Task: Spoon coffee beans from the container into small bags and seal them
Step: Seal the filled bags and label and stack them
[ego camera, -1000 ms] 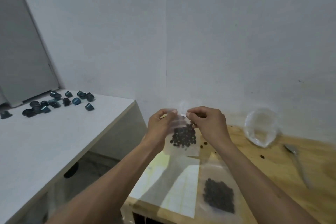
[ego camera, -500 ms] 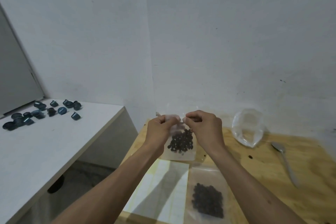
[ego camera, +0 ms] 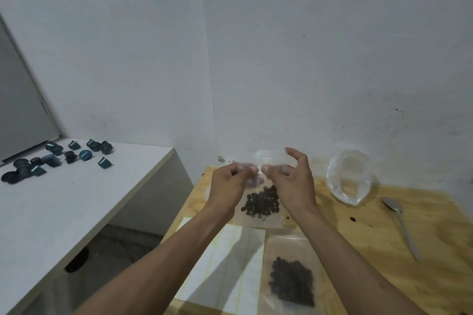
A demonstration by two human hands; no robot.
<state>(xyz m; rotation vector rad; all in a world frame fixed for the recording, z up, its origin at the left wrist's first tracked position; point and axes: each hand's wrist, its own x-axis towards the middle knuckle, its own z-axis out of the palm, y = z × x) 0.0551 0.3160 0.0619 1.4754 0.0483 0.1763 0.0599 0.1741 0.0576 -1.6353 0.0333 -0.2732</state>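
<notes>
I hold a small clear bag [ego camera: 261, 212] with dark coffee beans in its lower half, upright above the wooden table [ego camera: 378, 243]. My left hand [ego camera: 230, 186] pinches the bag's top edge at the left. My right hand [ego camera: 289, 181] pinches the top edge with thumb and forefinger, its other fingers lifted and spread. A second clear bag of beans [ego camera: 291, 279] lies flat on the table in front. A clear plastic container [ego camera: 349, 180] stands at the back right. A metal spoon [ego camera: 401, 227] lies on the table to the right.
A sheet of white labels [ego camera: 230, 266] lies on the table's left front. A loose bean [ego camera: 352, 218] lies near the spoon. A white counter [ego camera: 64, 210] at left carries several dark blue capsules [ego camera: 56, 158]. White walls close off the back.
My right hand's outer fingers have lifted and spread from the bag's top edge. The left hand keeps its pinch. The view has shifted slightly.
</notes>
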